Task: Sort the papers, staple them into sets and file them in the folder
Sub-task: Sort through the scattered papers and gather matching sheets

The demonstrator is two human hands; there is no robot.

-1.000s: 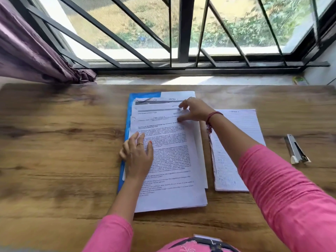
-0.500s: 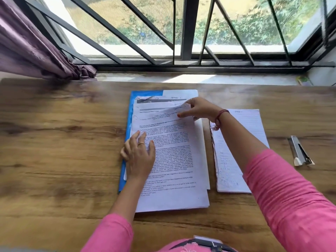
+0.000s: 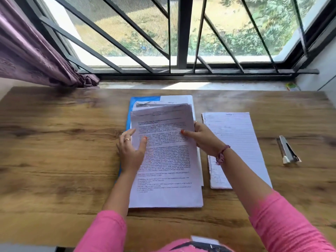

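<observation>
Top printed white sheet (image 3: 163,153) is lifted off the stack of printed white papers (image 3: 197,179), which lies on the flat blue folder (image 3: 132,102) at mid-table on the brown wood-grain table (image 3: 54,151). My right hand (image 3: 205,139) pinches the sheet's right edge, thumb on top, fingers behind. My left hand (image 3: 131,151) is at the left edge, thumb over the printed face, other fingers spread and partly behind the paper; looks like a light pinch, not certain. Far end of the sheet is raised and blurred.

Handling call: a single sheet is very light, floppy and creases easily, and it will sag if held at one corner. Best held at both long edges near the middle, as now. Stack sheets may slide on each other.

Ruled white handwritten pages (image 3: 236,146) lie just right of the stack, apart from it. Grey-and-white metal stapler (image 3: 289,151) sits well right, untouched. Nothing looks stapled yet, so I judge sorting is early.
</observation>
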